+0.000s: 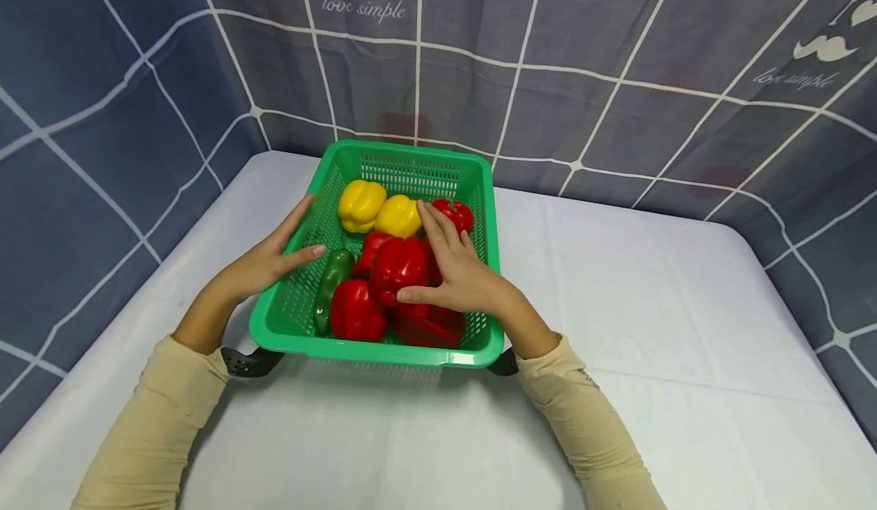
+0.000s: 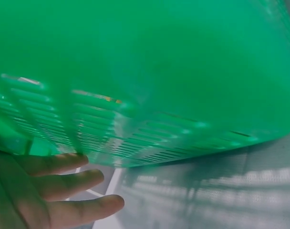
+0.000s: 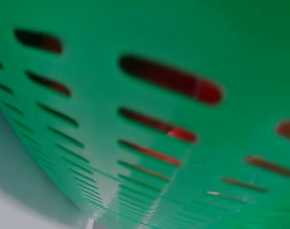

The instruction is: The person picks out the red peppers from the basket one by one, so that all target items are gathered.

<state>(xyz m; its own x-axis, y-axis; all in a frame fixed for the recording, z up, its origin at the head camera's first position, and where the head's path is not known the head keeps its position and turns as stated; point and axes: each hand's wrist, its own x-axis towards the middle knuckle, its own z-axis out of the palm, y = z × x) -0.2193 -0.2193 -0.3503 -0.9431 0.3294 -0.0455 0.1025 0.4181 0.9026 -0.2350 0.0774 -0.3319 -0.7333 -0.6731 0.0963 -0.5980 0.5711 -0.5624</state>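
Observation:
A green slotted plastic basket [image 1: 375, 352] holds the vegetables. My left hand [image 1: 263, 262] is at its left rim, thumb reaching over the inside and the other fingers along the outer side. Those fingers [image 2: 73, 183] look straight in the left wrist view. My right hand [image 1: 466, 274] reaches over the right rim, spread above a red bell pepper [image 1: 396, 265] on top of the heap; whether it touches the pepper I cannot tell. Several more red peppers [image 1: 358, 312] lie around it. Two yellow bell peppers [image 1: 361, 204] sit at the back, and a long green pepper [image 1: 333, 289] lies along the left wall.
A white cloth covers the table [image 1: 651, 320] under the basket. Behind and beside it hangs a grey-blue curtain [image 1: 479, 7] with white grid lines. Dark straps [image 1: 250, 362] are on both wrists. Slotted basket wall [image 3: 97, 119] fills most of the right wrist view.

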